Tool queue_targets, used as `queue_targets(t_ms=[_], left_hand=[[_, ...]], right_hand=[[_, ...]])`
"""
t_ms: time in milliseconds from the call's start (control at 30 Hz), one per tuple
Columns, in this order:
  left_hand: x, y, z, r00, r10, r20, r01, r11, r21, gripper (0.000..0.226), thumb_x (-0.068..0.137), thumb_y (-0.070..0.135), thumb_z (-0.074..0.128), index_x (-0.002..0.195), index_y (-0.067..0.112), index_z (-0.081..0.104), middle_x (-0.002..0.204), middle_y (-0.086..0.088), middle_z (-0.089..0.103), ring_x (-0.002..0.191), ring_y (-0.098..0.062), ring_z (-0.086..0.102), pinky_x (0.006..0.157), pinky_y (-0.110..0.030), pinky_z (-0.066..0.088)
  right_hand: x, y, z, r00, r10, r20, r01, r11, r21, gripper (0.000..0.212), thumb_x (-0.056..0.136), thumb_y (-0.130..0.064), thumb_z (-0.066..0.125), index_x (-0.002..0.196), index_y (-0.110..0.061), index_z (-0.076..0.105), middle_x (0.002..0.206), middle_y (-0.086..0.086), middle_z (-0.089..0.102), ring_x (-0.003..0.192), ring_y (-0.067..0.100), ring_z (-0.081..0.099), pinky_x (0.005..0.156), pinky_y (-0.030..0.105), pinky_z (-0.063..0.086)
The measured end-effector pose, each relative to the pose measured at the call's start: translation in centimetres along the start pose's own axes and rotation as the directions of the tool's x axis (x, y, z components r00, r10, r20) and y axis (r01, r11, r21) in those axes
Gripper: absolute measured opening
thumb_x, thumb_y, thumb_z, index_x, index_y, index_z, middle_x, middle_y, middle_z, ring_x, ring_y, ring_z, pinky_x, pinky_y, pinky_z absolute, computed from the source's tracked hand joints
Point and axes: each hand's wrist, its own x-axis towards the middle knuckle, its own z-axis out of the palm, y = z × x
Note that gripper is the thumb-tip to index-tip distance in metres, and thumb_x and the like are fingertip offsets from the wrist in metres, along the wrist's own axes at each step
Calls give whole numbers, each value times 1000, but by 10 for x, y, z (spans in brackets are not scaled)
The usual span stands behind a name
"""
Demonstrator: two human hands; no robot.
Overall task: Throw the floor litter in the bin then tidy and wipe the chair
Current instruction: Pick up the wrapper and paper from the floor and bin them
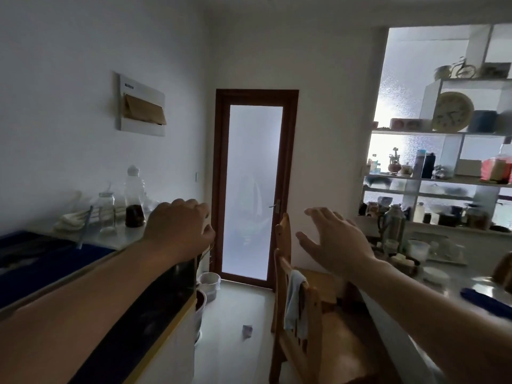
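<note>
A small crumpled piece of litter (247, 330) lies on the pale floor between the counter and a wooden chair (327, 328). A light blue cloth (296, 303) hangs over the chair's backrest. A white bin (209, 285) stands on the floor by the door, past the counter's end. Both my arms are stretched forward at chest height. My left hand (181, 225) is loosely curled with nothing visible in it. My right hand (333, 239) is open with fingers spread, above the chair, holding nothing.
A dark-topped counter (41, 261) with jars and bottles runs along the left. A frosted glass door (255, 189) closes the narrow aisle ahead. On the right, a table (443, 281) holds dishes, with cluttered shelves behind. A second wooden chair (285, 239) stands further back.
</note>
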Motion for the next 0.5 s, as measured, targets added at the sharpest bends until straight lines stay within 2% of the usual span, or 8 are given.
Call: queue_targets(t_ms=[267,433,500], left_hand=[[66,-22,122,1000,1,21,0,998,-56,32,86,40,47,104,19,62,99,1,68,91,-19,61,83,-37,44],[103,-48,212,997,-11,82,26,981,-193,25,86,38,50,101,21,63,99,3,66,86,-15,57,71,-30,42],[116,-57,250,991,-8,137,40,973,-228,25,85,38,52,100,21,64,99,2,67,86,-16,60,73,-32,49]], right_hand=[[90,22,113,998,-25,61,27,999,-28,58,92,-56,44,139,-24,39,145,-3,46,129,18,46,109,42,35],[148,24,193,991,-16,135,21,999,-32,57,92,-53,45,139,-21,39,143,-1,47,128,19,46,106,41,36],[167,25,227,984,-4,176,10,999,-33,57,92,-53,44,140,-21,39,143,-1,47,129,19,45,106,41,36]])
